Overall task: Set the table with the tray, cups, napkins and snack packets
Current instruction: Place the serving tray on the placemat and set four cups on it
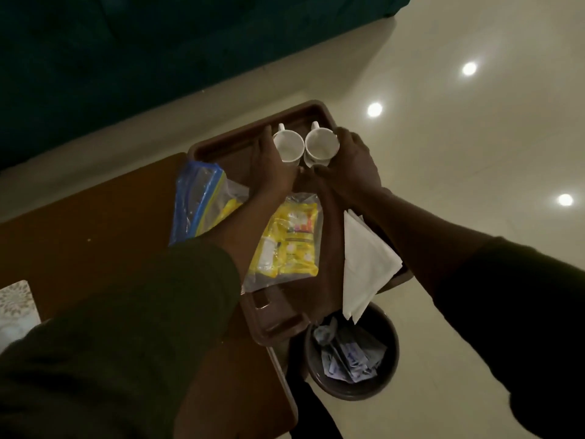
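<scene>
A brown tray (221, 147) lies on the right end of a wooden table, overhanging its edge. Two white cups stand side by side at the tray's far end. My left hand (272, 166) wraps the left cup (288, 146). My right hand (351, 163) wraps the right cup (320, 146). Both cup handles point away from me. A clear bag of yellow snack packets (291, 239) lies mid-tray. A second zip bag with a blue seal (199, 201) rests at the tray's left edge. White napkins (364, 264) hang over the tray's right rim.
The wooden table (95, 223) stretches to the left, with a patterned mat (15, 305) at its near-left edge. A dark waste bin (389, 334) with crumpled wrappers stands on the pale tiled floor below the tray. A dark teal sofa (126, 58) fills the far side.
</scene>
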### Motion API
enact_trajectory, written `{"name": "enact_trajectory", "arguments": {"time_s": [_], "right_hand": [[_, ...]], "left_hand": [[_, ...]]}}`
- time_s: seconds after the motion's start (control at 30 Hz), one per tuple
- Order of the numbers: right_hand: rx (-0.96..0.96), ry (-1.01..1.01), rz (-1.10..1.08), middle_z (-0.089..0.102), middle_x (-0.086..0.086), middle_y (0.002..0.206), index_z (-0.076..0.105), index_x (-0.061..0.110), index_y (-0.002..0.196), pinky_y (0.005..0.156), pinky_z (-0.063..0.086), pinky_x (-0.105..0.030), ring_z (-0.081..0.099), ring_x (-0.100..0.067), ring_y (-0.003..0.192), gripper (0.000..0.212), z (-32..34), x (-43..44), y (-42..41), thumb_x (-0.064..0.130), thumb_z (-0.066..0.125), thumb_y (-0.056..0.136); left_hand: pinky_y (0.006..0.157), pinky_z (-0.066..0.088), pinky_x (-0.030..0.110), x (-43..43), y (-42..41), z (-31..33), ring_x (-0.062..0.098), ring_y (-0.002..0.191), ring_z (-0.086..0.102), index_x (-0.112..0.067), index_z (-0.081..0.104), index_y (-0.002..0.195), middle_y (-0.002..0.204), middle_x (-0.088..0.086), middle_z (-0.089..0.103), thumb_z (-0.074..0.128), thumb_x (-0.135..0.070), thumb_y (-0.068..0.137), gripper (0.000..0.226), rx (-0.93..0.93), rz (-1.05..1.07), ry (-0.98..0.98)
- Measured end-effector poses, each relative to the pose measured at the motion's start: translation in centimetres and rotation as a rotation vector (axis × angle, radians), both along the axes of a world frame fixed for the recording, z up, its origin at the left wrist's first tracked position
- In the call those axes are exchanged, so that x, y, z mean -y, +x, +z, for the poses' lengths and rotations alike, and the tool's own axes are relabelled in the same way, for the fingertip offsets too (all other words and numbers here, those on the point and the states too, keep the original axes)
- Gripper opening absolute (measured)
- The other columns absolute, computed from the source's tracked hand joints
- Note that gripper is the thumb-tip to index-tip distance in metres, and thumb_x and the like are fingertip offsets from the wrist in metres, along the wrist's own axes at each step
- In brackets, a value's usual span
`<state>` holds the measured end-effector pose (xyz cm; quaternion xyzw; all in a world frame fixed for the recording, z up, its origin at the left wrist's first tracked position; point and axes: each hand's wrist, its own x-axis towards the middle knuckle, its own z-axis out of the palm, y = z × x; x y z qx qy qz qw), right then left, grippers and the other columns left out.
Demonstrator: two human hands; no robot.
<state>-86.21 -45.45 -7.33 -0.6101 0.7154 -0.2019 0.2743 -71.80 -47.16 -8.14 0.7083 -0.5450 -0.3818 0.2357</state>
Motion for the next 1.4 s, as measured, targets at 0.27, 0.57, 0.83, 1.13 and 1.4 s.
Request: {"name": "enact_trajectory", "arguments": {"time_s": [0.27, 0.57, 0.83, 1.13, 1.4], "right_hand": [[-0.066, -0.019, -0.078, 0.055, -0.009, 0.125, 0.047, 0.011, 0.128, 0.079, 0.041, -0.031, 0.051, -0.027, 0.115, 0.068, -3.5, 1.4, 0.1, 0.040, 0.074, 0.073], [-0.040, -0.225, -0.018, 0.058, 0.001, 0.115, 0.053, 0.013, 0.117, 0.082, 0.042, -0.032, 0.051, -0.020, 0.107, 0.059, 1.5, -0.7, 2.5, 0.036, 0.072, 0.066], [0.010, -0.285, 0.168, 0.057, -0.005, 0.116, 0.054, 0.013, 0.112, 0.075, 0.032, -0.024, 0.050, -0.023, 0.109, 0.064, 7.0, -1.3, 16.2, 0.049, 0.071, 0.062], [0.120, -0.353, 0.450, 0.059, -0.006, 0.125, 0.053, 0.009, 0.124, 0.085, 0.042, -0.024, 0.053, -0.020, 0.114, 0.067, 9.0, -10.6, 39.8, 0.035, 0.080, 0.068], [0.108, -0.234, 0.627, 0.059, -0.004, 0.119, 0.053, 0.012, 0.122, 0.086, 0.047, -0.030, 0.051, -0.018, 0.109, 0.072, 7.8, -20.8, 52.8, 0.026, 0.085, 0.059]], "left_hand": [[0.086, 0.041, 0.026, 0.9, -1.0, -2.4, 0.025, 0.119, 0.054, -0.014, 0.055, 0.123, 0.127, 0.005, 0.061, 0.078, -0.021, 0.074, 0.055, 0.044, 0.051, -0.081], [0.086, 0.043, 0.026, -0.8, 2.6, 2.4, 0.022, 0.115, 0.058, -0.015, 0.056, 0.126, 0.125, 0.002, 0.064, 0.079, -0.025, 0.072, 0.060, 0.006, 0.057, -0.255], [0.086, 0.050, 0.026, -6.1, 16.7, 8.1, 0.015, 0.108, 0.061, -0.017, 0.057, 0.126, 0.122, -0.001, 0.066, 0.082, -0.030, 0.070, 0.063, -0.076, 0.229, -0.381], [0.088, 0.051, 0.021, -19.5, 38.1, 11.0, 0.007, 0.103, 0.059, -0.020, 0.056, 0.124, 0.121, -0.003, 0.066, 0.080, -0.034, 0.076, 0.055, 0.020, 0.468, -0.461], [0.091, 0.050, 0.026, -32.1, 49.8, 9.3, 0.010, 0.107, 0.061, -0.016, 0.056, 0.123, 0.115, -0.003, 0.066, 0.076, -0.030, 0.078, 0.051, 0.079, 0.577, -0.443]]}}
